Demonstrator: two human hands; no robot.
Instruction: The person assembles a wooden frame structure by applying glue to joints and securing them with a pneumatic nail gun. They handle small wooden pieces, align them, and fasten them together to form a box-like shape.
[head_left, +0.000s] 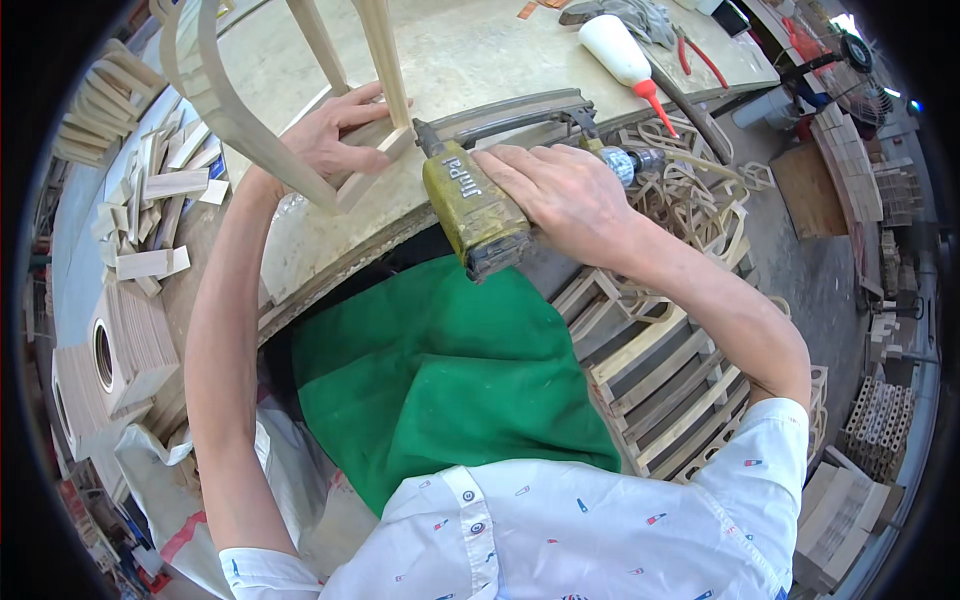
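A pale wooden frame (232, 112) with a curved piece and upright legs stands on the workbench (480, 55). My left hand (335, 135) holds its lower corner, thumb and fingers around the pieces there. My right hand (575, 200) is closed around a worn yellow-green pneumatic nail gun (470, 200), its fingers over the tool's body. The gun's nose sits right beside the frame's corner, close to my left hand; I cannot tell if it touches. An air hose fitting (620, 160) shows beyond my right hand.
A white glue bottle (615, 50) with a red tip, red-handled pliers (697, 58) and a grey glove (635, 18) lie at the bench's far right. Wood offcuts (165, 190) pile up at left. Several slatted wooden frames (670, 370) are stacked at right. Green cloth (450, 370) covers my lap.
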